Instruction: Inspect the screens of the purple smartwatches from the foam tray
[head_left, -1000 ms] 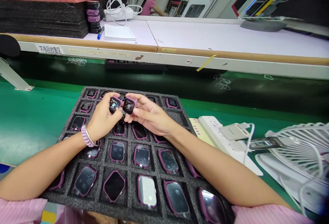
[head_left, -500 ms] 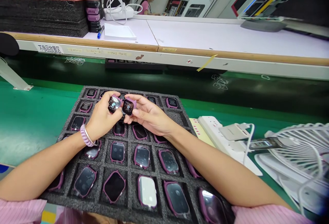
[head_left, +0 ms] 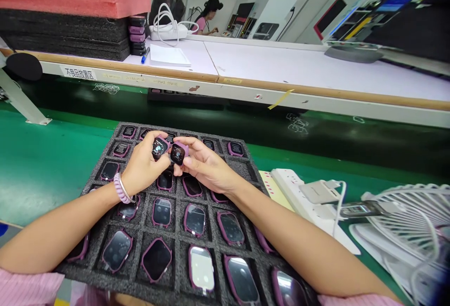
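My left hand (head_left: 146, 158) is closed on a purple-framed smartwatch (head_left: 160, 147), its lit screen showing a dial. Close beside it, my right hand (head_left: 206, 163) pinches a second smartwatch (head_left: 178, 153) with a dimmer lit face. Both are strapless and held up above the tray. Beneath them lies a dark grey foam tray (head_left: 138, 250), its square pockets holding several purple-framed smartwatches, such as one with dark glass (head_left: 157, 260) and one with a bright reflection (head_left: 201, 268). My hands and forearms hide some pockets.
A white power strip (head_left: 286, 182) with a plugged-in charger (head_left: 318, 191) and a white fan (head_left: 404, 221) stand right of the tray. Beyond, a shelf (head_left: 260, 64) carries stacked red and black foam (head_left: 70, 1), a cable and a pen. A person (head_left: 209, 15) sits in the background.
The view has tilted slightly, so the scene sits lower in the picture. Both hands still hold their watches side by side; the left watch's face shows more clearly, with less glare.
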Action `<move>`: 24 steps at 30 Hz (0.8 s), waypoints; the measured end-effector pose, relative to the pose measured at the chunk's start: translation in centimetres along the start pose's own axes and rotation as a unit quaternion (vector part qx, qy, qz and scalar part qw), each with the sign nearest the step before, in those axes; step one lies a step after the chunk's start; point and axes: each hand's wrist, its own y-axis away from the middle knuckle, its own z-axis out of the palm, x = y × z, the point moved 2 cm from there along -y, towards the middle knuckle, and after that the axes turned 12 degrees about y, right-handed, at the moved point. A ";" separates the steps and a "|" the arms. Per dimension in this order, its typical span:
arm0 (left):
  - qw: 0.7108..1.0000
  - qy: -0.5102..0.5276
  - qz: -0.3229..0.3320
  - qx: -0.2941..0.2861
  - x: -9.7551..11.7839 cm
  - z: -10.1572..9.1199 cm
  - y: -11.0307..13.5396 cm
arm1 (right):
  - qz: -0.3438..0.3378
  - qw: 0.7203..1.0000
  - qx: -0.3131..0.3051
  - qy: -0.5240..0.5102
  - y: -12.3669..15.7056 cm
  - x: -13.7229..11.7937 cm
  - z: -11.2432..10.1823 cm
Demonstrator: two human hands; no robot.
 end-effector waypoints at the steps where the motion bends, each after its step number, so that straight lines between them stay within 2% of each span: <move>1: 1.000 0.002 -0.002 0.000 0.0 0.0 0.0 | 0.000 1.000 0.000 0.001 0.0 0.0 0.0; 24: 1.000 0.011 0.002 -0.015 -0.1 0.1 0.0 | -0.014 1.000 -0.007 -0.007 0.0 0.1 -0.1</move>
